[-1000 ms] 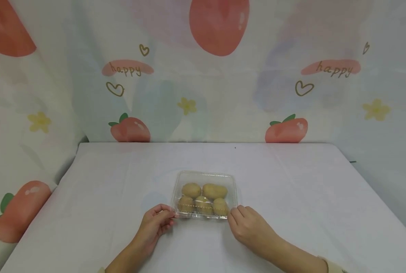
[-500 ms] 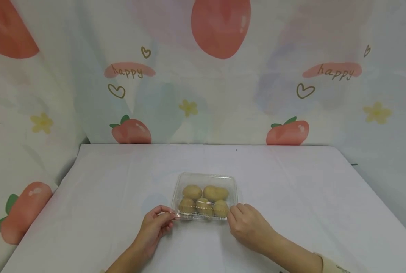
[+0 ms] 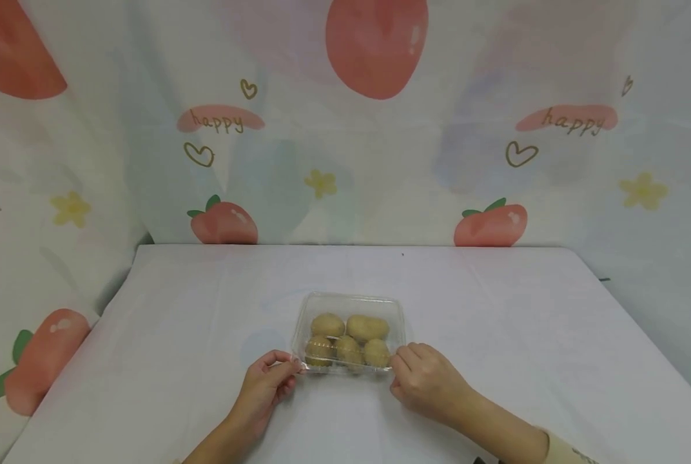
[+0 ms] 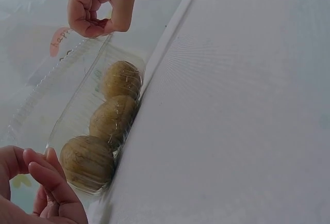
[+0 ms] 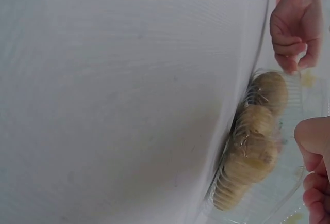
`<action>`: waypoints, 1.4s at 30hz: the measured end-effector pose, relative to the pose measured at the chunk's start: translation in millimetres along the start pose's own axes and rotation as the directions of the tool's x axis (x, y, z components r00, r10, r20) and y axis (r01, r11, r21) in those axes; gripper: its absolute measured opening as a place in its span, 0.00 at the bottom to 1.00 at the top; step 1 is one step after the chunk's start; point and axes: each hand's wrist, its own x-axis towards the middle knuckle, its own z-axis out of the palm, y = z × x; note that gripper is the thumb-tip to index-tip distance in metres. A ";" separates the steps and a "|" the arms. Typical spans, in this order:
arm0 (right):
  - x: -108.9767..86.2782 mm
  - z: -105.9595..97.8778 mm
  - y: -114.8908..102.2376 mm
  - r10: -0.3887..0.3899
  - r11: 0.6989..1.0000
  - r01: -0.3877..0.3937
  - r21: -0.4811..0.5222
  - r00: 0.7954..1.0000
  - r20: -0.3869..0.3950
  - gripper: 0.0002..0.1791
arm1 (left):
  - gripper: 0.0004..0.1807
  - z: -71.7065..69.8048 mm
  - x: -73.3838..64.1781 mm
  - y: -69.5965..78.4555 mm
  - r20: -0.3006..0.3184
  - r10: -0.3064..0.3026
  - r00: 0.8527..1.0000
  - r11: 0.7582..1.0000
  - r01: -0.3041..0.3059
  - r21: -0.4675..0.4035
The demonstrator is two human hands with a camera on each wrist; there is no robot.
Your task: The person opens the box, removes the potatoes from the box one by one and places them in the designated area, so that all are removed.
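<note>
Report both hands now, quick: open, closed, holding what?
Left hand: closed, pinching the box at its near left corner.
Right hand: closed, pinching the box at its near right corner.

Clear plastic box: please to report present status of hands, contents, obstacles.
Left hand, right hand: each pinching a near corner of clear box. Potato-like items inside. No obstacle visible.

Five potatoes [image 3: 327, 325], one container [image 3: 351, 302], two hands [image 3: 262, 388]

The table [image 3: 514, 322] is covered in white. A clear box [image 3: 354, 304] rests near its middle, a dark speck [image 3: 403, 254] by its far edge.
</note>
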 end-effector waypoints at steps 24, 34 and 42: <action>20.0 -23.5 25.7 0.134 0.983 -0.127 0.136 0.990 -0.046 0.05 | 0.06 2.3 -0.5 0.7 -0.033 0.004 0.999 1.000 -0.004 0.022; 36.4 -20.7 66.3 0.310 0.914 -0.269 0.305 0.946 -0.097 0.05 | 0.06 1.2 -2.7 -0.5 -0.030 0.011 0.999 1.000 -0.011 0.008; 58.8 -3.3 120.7 0.501 0.750 -0.494 0.440 0.858 0.110 0.04 | 0.06 1.2 -2.1 0.2 -0.012 0.003 1.000 1.000 -0.003 -0.002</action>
